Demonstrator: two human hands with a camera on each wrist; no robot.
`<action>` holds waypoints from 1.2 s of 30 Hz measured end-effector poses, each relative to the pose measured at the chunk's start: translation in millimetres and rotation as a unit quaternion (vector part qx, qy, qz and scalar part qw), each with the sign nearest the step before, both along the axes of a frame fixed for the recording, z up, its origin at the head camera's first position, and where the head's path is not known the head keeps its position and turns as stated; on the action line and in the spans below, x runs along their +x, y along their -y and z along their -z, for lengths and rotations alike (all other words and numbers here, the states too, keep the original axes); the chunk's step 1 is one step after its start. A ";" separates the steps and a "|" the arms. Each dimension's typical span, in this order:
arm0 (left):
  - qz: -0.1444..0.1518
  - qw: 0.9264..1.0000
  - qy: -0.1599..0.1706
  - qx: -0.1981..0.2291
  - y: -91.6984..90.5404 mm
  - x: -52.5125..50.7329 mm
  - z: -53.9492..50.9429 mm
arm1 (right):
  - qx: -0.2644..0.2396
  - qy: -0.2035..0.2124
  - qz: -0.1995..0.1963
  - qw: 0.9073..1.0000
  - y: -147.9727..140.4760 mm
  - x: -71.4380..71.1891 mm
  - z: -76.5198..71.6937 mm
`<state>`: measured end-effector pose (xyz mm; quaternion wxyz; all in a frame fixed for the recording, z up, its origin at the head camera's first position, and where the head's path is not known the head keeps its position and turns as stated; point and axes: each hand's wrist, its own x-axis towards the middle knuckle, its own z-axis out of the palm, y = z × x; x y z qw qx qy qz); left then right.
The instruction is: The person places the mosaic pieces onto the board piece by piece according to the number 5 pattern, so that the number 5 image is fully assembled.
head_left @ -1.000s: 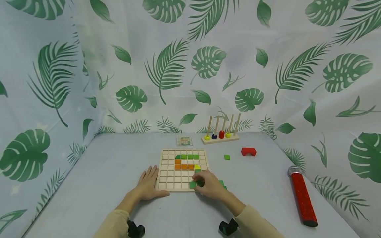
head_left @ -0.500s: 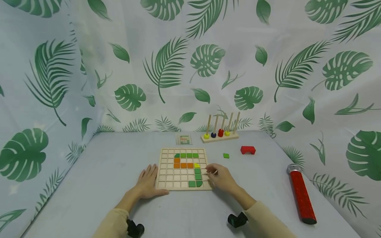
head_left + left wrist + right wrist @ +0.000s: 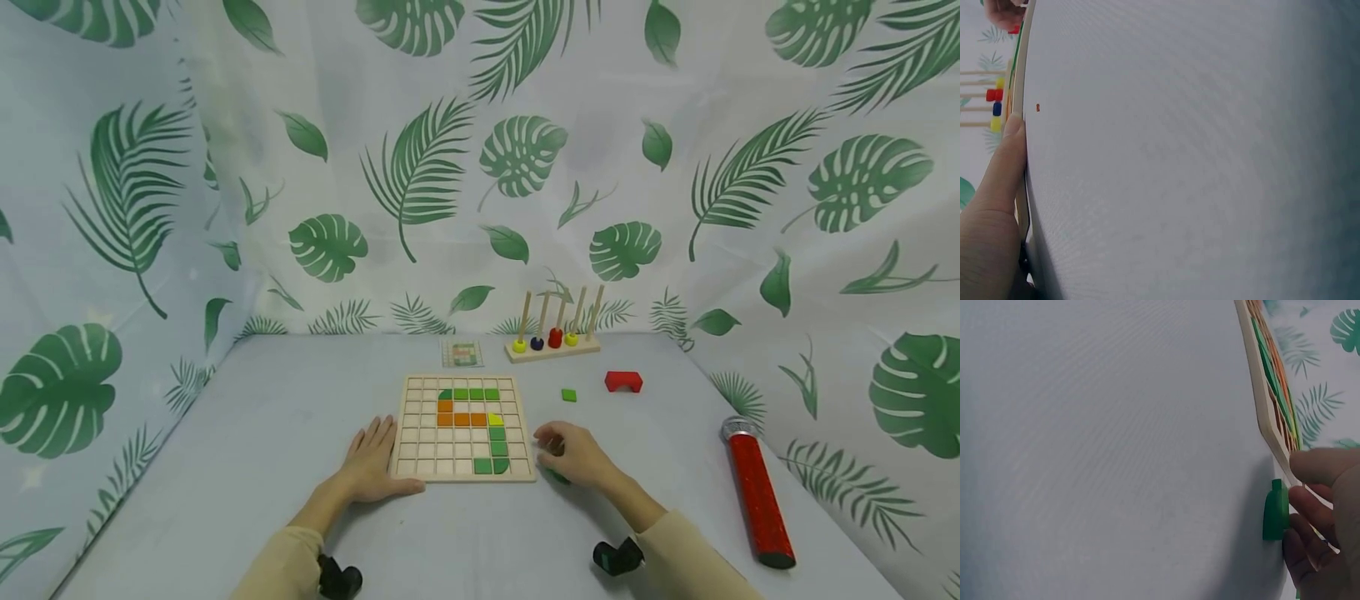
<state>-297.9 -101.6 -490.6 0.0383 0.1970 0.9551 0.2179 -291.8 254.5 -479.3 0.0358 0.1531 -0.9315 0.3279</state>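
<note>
My left hand (image 3: 370, 464) lies with fingers spread at the left side of a wooden grid board (image 3: 428, 467); its thumb (image 3: 1010, 150) rests along the near edge in the left wrist view. Set in the grid are green, orange and yellow tiles, among them a rounded green corner tile (image 3: 501, 466) at lower right. My right hand (image 3: 576, 454) is just right of the board, fingers bent and thumb apart from them. Green pieces (image 3: 1276, 512) lie on the table by its fingertips in the right wrist view, partly hidden by the hand in the head view. I see nothing gripped.
Behind the board is a small pattern card (image 3: 462, 354). A peg stand (image 3: 555, 354) with coloured beads stands at the back. To the right are a loose green tile (image 3: 569, 395), a red arch block (image 3: 624, 382) and a red tube (image 3: 761, 500).
My right hand has moved off the board's lower right corner to the table on the right, uncovering the green tiles there. My left hand has stayed in place.
</note>
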 end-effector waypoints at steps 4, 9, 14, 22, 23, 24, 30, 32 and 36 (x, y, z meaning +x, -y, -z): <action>-0.001 1.000 0.001 0.000 -0.5 0.9 -0.4 | 0.011 0.006 -0.020 1.000 -2.3 1.0 1.5; -0.001 1.000 0.005 0.003 -0.6 1.3 -1.4 | 0.015 0.004 -0.019 1.000 -2.9 0.6 3.8; -0.002 1.000 0.005 0.001 -0.4 0.9 -2.2 | 0.016 -0.023 -0.005 1.000 0.0 -1.0 7.2; -0.003 1.000 0.008 0.001 0.5 0.3 0.3 | 0.017 -0.022 0.012 1.000 -1.9 -0.6 4.7; -0.004 1.000 0.007 0.001 0.7 0.1 1.1 | 0.016 -0.022 0.014 1.000 -3.7 -0.7 4.5; -0.005 1.000 0.006 0.000 0.8 -0.2 1.7 | 0.014 -0.022 0.016 1.000 -5.6 -0.9 4.4; -0.004 1.000 -0.001 -0.005 1.3 -2.0 4.8 | 0.000 -0.026 0.041 0.999 -14.5 -2.8 8.6; -0.002 1.000 -0.001 -0.003 1.0 -2.2 4.9 | -0.003 -0.029 0.042 0.999 -15.5 -3.3 9.3; -0.002 1.000 -0.002 0.000 0.2 -2.2 4.7 | -0.010 -0.040 0.043 0.998 -15.5 -4.2 8.4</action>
